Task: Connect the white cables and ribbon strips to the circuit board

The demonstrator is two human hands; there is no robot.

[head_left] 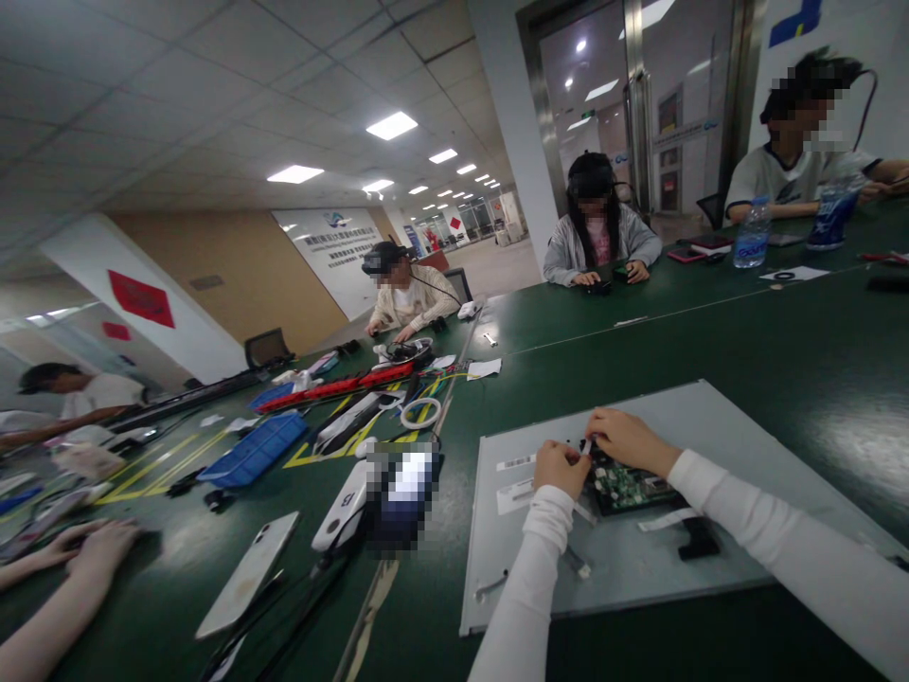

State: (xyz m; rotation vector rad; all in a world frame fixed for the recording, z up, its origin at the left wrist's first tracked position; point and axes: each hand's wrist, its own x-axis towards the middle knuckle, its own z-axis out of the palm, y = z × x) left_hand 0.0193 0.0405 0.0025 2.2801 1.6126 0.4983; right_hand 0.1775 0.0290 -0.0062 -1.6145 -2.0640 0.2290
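Observation:
On a grey flat panel (497, 568) lies a green circuit board (632, 485). My left hand (561, 468) is closed at the board's upper left corner, its fingertips pinched on something too small to make out. Close beside it, my right hand (629, 438) reaches over the board's back edge with its fingers pressed together near a small pale piece. What it grips is hidden. White ribbon cable (668, 519) extends from the board's front edge towards a black piece (699, 540). A short grey cable (577, 563) lies by my left wrist.
Left of the panel are a white phone (248, 574), a white power bank (344, 507) with black cables and a blurred lit device (406, 497). Beyond lie a blue tray (257, 449) and a red strip (333, 386). Another person's hands (92, 549) rest at far left.

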